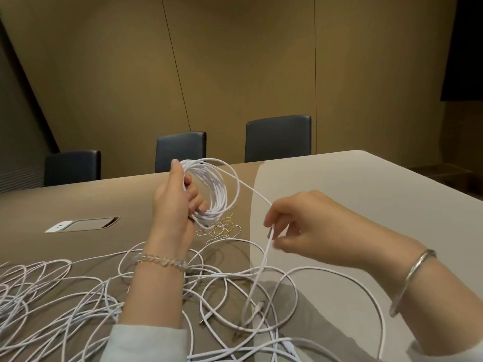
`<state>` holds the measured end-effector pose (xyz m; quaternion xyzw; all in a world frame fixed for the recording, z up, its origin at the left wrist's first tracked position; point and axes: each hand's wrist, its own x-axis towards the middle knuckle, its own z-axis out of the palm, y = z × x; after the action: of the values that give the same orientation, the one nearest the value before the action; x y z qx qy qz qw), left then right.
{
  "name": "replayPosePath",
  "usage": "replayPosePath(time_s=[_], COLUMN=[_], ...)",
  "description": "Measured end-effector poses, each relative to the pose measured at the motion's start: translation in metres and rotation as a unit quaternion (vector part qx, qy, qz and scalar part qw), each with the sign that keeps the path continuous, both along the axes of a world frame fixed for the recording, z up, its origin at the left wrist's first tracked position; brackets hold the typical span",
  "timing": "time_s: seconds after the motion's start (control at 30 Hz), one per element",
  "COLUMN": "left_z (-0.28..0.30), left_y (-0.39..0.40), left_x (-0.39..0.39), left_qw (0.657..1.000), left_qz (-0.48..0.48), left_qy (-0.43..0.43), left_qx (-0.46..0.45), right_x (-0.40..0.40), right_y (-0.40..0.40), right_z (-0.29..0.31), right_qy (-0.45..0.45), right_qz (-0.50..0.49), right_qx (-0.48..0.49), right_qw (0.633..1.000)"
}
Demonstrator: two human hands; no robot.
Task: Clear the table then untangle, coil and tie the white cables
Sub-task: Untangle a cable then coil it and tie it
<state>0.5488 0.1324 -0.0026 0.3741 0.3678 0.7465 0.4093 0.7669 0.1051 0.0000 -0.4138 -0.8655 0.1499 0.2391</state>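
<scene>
Mid-coil: my left hand (173, 197) is gripping the white coil (213, 188), right hand (295, 226) pinching the free run of cable (266, 250). Next wrap probably needs slack pulled from the tangled pile (78, 291) without snagging.

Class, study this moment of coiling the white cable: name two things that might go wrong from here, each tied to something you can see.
1. The strand pinched by the right hand runs down into the loose tangle on the table; pulling may tighten a knot.
2. The coil gripped by the left hand is untied, so its loops might spring apart before one of the twist ties goes on.
</scene>
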Motion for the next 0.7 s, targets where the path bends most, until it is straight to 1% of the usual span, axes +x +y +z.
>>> replayPosePath(time_s=[0.03,0.07,0.13,0.2,0.27,0.33,0.37,0.43,0.57,0.63,0.7], left_z=[-0.002,-0.003,-0.007,-0.010,-0.013,-0.014,-0.015,-0.016,-0.013,-0.011,-0.011], left_y=[0.001,0.002,0.005,0.007,0.010,0.011,0.012,0.012,0.005,0.001,-0.002], left_x=[0.000,0.000,-0.002,-0.004,-0.005,-0.002,0.000,0.008,0.036,0.052,0.062], left_qw=[1.000,1.000,0.998,0.995,0.991,0.990,0.989,0.988,0.984,0.977,0.969], left_qz=[-0.008,-0.019,-0.047,-0.077,-0.103,-0.116,-0.118,-0.114,-0.115,-0.123,-0.127], left_qy=[0.008,0.016,0.035,0.055,0.062,0.057,0.059,0.076,0.121,0.161,0.194], left_qx=[-0.003,-0.007,-0.020,-0.039,-0.054,-0.062,-0.066,-0.072,-0.066,-0.073,-0.083], right_x=[-0.002,-0.003,-0.007,-0.007,-0.003,0.001,0.003,0.003,-0.002,-0.007,-0.011], right_y=[-0.003,-0.006,-0.010,-0.012,-0.009,-0.006,-0.005,-0.005,-0.005,-0.004,-0.002], right_z=[0.001,0.001,0.004,0.007,0.010,0.013,0.014,0.015,0.013,0.010,0.006], right_qy=[-0.034,-0.046,-0.012,0.062,0.171,0.286,0.327,0.381,0.452,0.480,0.505], right_qz=[-0.015,-0.028,-0.026,-0.006,0.015,0.040,0.053,0.074,0.095,0.113,0.108], right_qx=[0.063,0.108,0.126,0.088,0.025,-0.072,-0.115,-0.177,-0.251,-0.276,-0.280], right_qw=[0.997,0.993,0.992,0.994,0.985,0.955,0.936,0.904,0.851,0.825,0.809])
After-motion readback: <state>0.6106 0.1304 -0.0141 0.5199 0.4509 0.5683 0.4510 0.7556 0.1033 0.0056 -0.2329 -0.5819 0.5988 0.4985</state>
